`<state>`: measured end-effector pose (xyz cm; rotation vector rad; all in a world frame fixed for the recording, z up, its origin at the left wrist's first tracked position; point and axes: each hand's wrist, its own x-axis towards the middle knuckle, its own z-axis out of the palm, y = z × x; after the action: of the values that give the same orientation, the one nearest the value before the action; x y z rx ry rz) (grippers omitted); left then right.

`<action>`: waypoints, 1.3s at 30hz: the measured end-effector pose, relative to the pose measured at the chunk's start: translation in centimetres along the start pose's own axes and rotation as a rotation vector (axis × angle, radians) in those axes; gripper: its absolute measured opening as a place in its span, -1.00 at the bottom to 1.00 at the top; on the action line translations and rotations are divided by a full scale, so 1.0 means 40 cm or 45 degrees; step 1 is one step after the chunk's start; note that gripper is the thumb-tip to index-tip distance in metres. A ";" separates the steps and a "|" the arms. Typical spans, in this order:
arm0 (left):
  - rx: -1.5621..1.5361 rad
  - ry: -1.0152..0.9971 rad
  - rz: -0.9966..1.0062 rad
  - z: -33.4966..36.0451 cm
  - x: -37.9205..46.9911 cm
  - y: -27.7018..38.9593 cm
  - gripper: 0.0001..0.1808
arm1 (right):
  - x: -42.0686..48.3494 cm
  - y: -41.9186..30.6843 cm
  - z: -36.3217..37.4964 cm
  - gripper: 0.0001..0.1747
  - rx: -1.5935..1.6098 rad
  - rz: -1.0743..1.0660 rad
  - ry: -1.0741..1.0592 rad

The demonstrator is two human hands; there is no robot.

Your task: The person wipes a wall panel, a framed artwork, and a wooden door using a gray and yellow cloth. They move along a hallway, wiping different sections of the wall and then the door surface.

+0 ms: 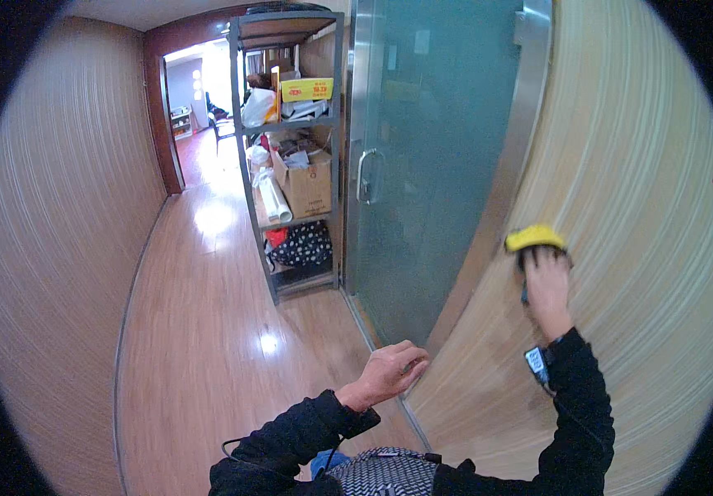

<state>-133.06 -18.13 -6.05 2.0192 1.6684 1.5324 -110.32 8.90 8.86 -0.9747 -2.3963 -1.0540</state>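
Observation:
My right hand (547, 288) grips a yellow-and-black hand tool (536, 237), probably a brush or scrubber, against the beige streaked wall (617, 186). Its yellow edge faces up, and my fingers hide much of the dark body. Beside that wrist hangs a small device with a lit display (536, 364), a cable running from it. Lower down, my left hand (390, 369) hovers near the bottom of the frosted glass door (431, 155). Its fingers are loosely curled with a gap to the thumb, and nothing is visible in it.
Left of the door stands a metal shelf rack (260, 260) bearing a cardboard box (310, 186), a yellow box (307, 90), a white roll (276, 198) and a dotted bag (304, 245). The door has a metal handle (366, 177). Wood flooring (208, 347) leads to a bright doorway.

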 end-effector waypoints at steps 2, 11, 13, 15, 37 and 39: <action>0.042 0.006 0.055 -0.077 0.049 -0.076 -0.81 | -0.013 -0.078 0.052 -0.48 0.079 -0.138 -0.144; -0.089 -0.228 0.149 -0.207 0.159 -0.182 -0.78 | 0.051 0.014 -0.042 -0.44 -0.123 0.386 0.086; -0.101 -0.249 0.131 -0.220 0.168 -0.226 -0.78 | 0.107 0.036 -0.063 -0.47 -0.216 0.498 0.333; -0.153 -0.224 0.174 -0.233 0.170 -0.268 -0.79 | 0.133 0.034 -0.058 -0.46 -0.272 0.537 0.300; 0.153 -0.010 -0.260 -0.635 0.161 -0.742 -0.77 | 0.787 -0.545 0.232 -0.48 0.608 0.066 1.051; 0.217 0.021 -0.319 -0.698 0.160 -0.797 -0.77 | 0.878 -0.693 0.286 -0.49 0.790 0.068 1.037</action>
<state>-175.66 -14.12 -8.51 1.7879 2.0309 1.3685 -155.13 19.79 6.39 -0.2903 -1.7922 -0.4710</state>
